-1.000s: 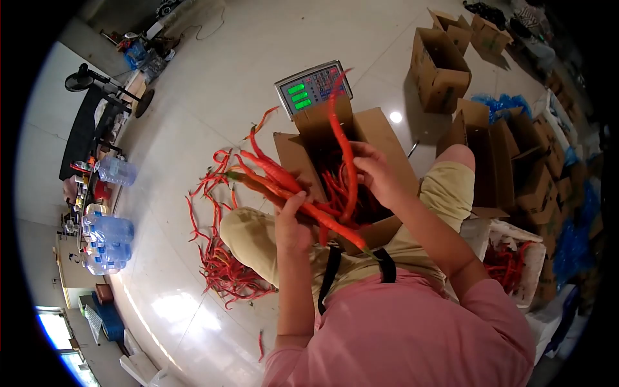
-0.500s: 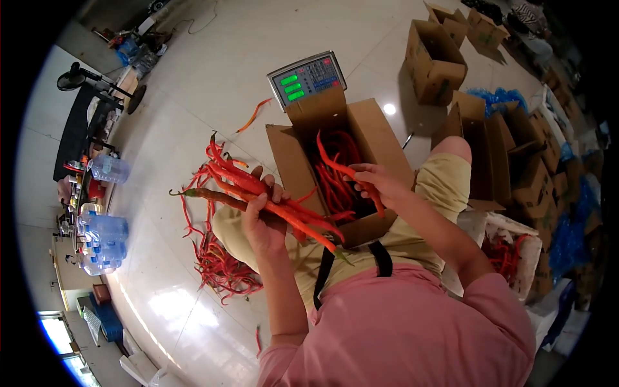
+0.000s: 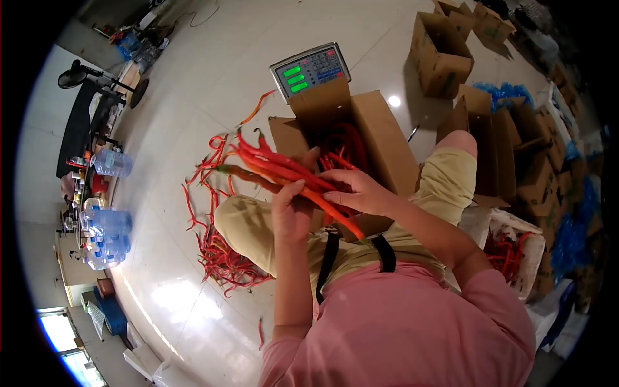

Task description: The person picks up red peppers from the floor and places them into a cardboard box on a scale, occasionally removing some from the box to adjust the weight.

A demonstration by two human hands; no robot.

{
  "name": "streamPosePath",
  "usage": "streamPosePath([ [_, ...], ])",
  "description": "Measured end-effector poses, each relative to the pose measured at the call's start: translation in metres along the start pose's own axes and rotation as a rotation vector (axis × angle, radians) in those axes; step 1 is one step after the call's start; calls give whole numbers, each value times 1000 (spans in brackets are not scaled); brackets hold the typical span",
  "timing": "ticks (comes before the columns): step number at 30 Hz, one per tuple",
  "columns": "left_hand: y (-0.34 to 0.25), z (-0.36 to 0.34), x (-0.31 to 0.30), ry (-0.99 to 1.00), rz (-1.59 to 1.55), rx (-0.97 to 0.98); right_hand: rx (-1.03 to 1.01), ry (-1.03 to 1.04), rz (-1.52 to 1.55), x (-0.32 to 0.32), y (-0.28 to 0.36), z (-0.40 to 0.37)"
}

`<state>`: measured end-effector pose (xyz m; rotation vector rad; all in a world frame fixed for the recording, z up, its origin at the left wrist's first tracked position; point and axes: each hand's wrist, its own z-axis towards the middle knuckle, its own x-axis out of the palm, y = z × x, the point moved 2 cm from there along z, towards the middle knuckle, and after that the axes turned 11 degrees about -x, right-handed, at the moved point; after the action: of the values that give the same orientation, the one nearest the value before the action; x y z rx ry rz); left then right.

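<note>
Sitting low on the pale floor (image 3: pixel 213 84), with an open cardboard box (image 3: pixel 387 138) set close in front, seemingly for easy reach from either side.

Clamping the left hand (image 3: pixel 291 216) around a bundle of long red chillies (image 3: pixel 277 166), fingers curling over the middle of the pods. Holding them side by side, running from far left to near right over the box's left wall, probably to stop the limp pods sagging or sliding apart.

Laying the right hand (image 3: pixel 358 191) over the near-right part of the same bundle, above the box opening. Resting fingers on the pods, though gripping one or only steadying them: impossible to tell. Bringing both hands close together, meeting on the bundle.

Leaving more chillies lying in the box beneath, and a loose heap of chillies (image 3: pixel 222 258) spread on the floor to the left, beside the left knee (image 3: pixel 235 219).

Facing a weighing scale (image 3: pixel 311 68) just beyond the box, green digits glowing. Sitting beside a white crate (image 3: pixel 516 258) of chillies to the right, with empty cartons (image 3: pixel 442 51) standing farther off.
</note>
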<state>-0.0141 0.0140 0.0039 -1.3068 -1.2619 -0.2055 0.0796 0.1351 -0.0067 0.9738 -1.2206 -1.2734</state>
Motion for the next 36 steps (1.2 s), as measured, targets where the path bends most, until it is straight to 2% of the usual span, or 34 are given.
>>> streamPosePath([
  [1, 4, 2, 4, 12, 20, -6, -30, -19, -122, -1, 1, -3],
  [4, 10, 6, 4, -5, 11, -51, -114, -368, -77, -16, -17, -12],
  [5, 12, 7, 3, -16, 6, -59, -230, -440, -7, -25, -29, -13],
  [7, 10, 5, -7, -55, 16, -53, -111, -523, 157, -36, -17, -22],
  [15, 0, -1, -5, -12, -44, 12, 133, -492, 116, -60, -58, -40],
  [18, 1, -2, -1, -26, -36, 2, 77, -449, -369, -56, -69, -34],
  [21, 2, -5, 7, -45, 1, 12, -220, -451, -543, -46, -63, -31],
  [22, 4, -3, 6, -7, 7, 15, -139, -362, -204, -37, -43, -30],
  [23, 7, -1, 3, 30, 13, 16, -183, -324, -27, -23, -22, -32],
  [24, 10, 1, 3, 69, 18, 16, -212, -225, -187, -12, 6, -35],
  [25, 13, 3, 5, 11, 53, 23, -241, -125, -347, -3, 24, -37],
  [27, 19, 7, 10, -98, 124, 39, -339, -192, -612, 8, 11, -35],
  [28, 23, 10, 7, 7, 98, 28, -389, -223, -745, 11, 6, -35],
  [31, 26, 6, 14, -100, 105, -34, -240, -364, -306, 0, -2, -37],
  [32, 24, 5, 13, -37, 89, -47, -11, -391, 47, -7, -10, -40],
  [35, 24, 7, 4, -14, 171, -83, -21, -398, 458, -25, -9, -41],
  [36, 25, 8, 2, -5, 163, -83, -37, -408, 492, -29, -11, -42],
])
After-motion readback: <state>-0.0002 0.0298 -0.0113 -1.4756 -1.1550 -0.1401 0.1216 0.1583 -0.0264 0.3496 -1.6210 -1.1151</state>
